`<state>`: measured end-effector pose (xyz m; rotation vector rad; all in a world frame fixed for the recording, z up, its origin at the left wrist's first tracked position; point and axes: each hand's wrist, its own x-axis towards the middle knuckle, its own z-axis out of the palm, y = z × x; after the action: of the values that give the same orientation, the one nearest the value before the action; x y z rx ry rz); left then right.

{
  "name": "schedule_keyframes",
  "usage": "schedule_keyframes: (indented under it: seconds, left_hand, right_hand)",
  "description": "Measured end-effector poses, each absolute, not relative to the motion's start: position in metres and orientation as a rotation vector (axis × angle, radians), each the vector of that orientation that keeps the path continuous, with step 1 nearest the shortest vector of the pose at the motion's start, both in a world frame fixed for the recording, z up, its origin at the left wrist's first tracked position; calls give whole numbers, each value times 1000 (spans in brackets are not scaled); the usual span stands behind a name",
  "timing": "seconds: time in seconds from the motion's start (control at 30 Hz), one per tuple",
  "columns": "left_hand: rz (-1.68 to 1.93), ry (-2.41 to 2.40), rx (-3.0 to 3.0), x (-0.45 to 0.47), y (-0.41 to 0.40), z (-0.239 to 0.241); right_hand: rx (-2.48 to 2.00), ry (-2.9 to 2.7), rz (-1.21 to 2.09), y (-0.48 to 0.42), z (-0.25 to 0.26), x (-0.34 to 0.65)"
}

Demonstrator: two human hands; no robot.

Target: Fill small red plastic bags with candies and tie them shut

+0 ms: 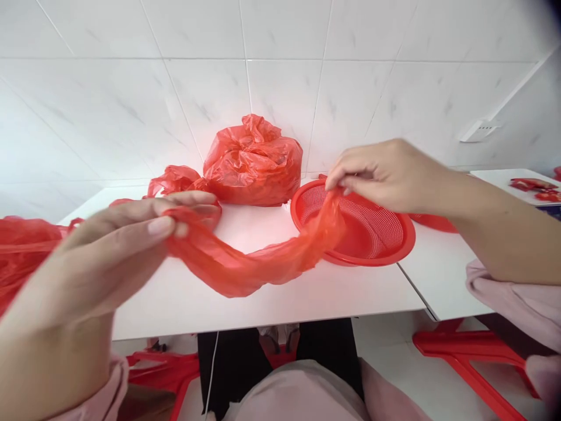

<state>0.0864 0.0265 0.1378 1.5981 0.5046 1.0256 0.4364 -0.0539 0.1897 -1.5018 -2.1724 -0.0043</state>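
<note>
A red plastic bag (252, 266) is drawn out sideways between my two hands, sagging in the middle above the white table. My left hand (118, 251) pinches one end between thumb and fingers. The other end is gripped by the fingertips of my right hand (377, 175), in front of a red mesh basket (394, 251). Behind the held bag stands a full, knotted red plastic bag (254, 164) against the tiled wall. More crumpled red plastic (177, 178) lies behind my left hand, partly hidden by it.
A heap of red bags (26, 251) is at the left edge. A second white table (442, 292) adjoins on the right, with small red packets (532, 187) farther back. Red stools (473, 351) stand below. A socket strip (480, 130) is on the wall.
</note>
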Motion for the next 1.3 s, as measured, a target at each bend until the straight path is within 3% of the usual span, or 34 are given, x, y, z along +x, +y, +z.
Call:
schedule_keyframes:
  seconds: [0.37, 0.53, 0.73, 0.83, 1.1, 1.3]
  left_hand:
    - [381, 647, 1919, 169, 29, 137]
    - [549, 693, 1643, 177, 37, 127]
    - [526, 623, 1467, 172, 47, 116]
    - [504, 575, 1505, 174, 49, 112]
    - [445, 500, 2011, 166, 44, 125]
    - [813, 748, 2436, 167, 32, 109]
  right_hand:
    - [-971, -2399, 286, -24, 196, 353]
    - [-923, -2240, 283, -13, 178, 338]
    - [-1139, -1990, 764, -10, 142, 368]
    - [-1169, -1867, 751, -23, 140, 372]
    - [-1076, -1761, 793, -38, 131, 359]
    - [-1022, -1609, 1225, -15, 94, 353]
